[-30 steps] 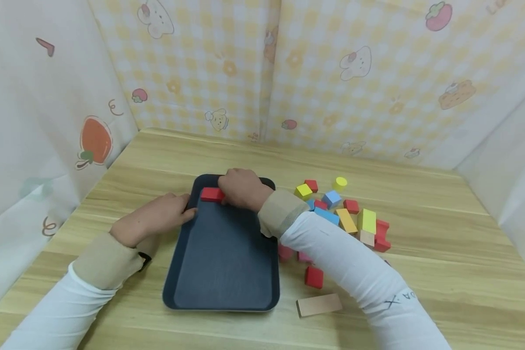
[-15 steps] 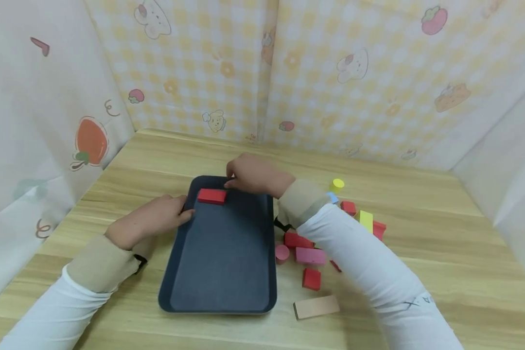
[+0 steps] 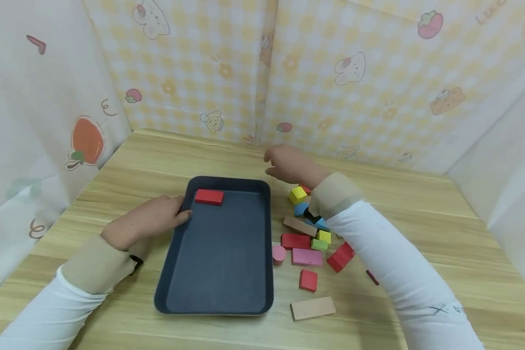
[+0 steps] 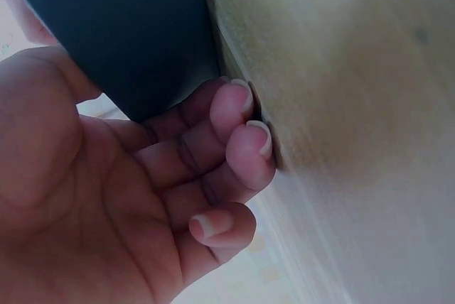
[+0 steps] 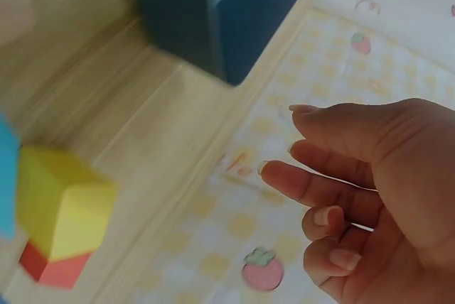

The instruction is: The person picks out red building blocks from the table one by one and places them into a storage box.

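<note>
In the head view we see the dark tray (image 3: 218, 257) lying left of centre on the wooden table (image 3: 148, 155). The red block (image 3: 209, 197) rests inside it, at the far left corner. Our left hand (image 3: 146, 222) grips the tray's left rim, thumb laid over the edge. Our right hand (image 3: 295, 164) is released and holds nothing; it hangs beyond the tray's far right corner, fingers loosely bent. To the right of the tray we find scattered blocks: a yellow cube (image 3: 297, 195) at the far end, a pink cylinder (image 3: 278, 254) just beside the tray's right rim, a pink block (image 3: 306, 257) next to it, and a plain wooden block (image 3: 312, 308) nearest us.

In the left wrist view we see our curled fingers against the tray's outer side, down at the table, with the thumb up at its rim.

In the right wrist view we see thumb and fingertips apart with nothing between them, near the patterned curtain (image 5: 213, 226); the tray's corner and the yellow cube are well apart from them.
</note>
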`<state>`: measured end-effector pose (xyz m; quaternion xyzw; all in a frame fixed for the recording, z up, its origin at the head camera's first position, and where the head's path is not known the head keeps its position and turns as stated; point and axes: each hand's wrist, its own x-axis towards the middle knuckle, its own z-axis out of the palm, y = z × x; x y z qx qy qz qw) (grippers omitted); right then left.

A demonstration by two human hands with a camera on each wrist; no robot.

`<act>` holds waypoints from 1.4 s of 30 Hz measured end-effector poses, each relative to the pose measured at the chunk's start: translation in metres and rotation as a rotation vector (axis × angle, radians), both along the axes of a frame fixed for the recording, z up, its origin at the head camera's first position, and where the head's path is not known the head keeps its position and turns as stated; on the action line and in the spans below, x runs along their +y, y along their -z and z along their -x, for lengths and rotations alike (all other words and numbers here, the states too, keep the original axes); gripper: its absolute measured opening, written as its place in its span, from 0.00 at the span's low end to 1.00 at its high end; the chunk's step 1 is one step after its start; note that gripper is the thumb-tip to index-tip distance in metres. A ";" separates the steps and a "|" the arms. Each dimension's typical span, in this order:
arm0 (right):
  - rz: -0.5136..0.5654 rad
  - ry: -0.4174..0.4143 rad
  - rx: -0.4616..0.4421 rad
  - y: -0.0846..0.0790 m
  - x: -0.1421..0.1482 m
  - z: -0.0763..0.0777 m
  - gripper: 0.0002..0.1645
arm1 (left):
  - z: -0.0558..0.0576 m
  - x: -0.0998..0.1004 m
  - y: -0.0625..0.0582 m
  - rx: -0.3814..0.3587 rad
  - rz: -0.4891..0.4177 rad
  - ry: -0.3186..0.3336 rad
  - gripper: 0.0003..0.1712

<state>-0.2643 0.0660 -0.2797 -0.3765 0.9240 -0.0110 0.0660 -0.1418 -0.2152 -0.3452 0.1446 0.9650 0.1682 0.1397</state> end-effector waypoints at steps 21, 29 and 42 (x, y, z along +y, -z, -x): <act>-0.102 0.063 -0.076 0.013 0.060 0.015 0.21 | 0.000 0.001 0.001 -0.016 0.034 -0.017 0.17; -0.202 0.084 -0.138 0.019 0.069 0.019 0.20 | 0.002 0.001 0.003 -0.022 0.025 -0.003 0.18; -0.210 0.143 -0.188 0.027 0.068 0.016 0.23 | 0.001 0.001 0.003 -0.054 0.008 0.023 0.21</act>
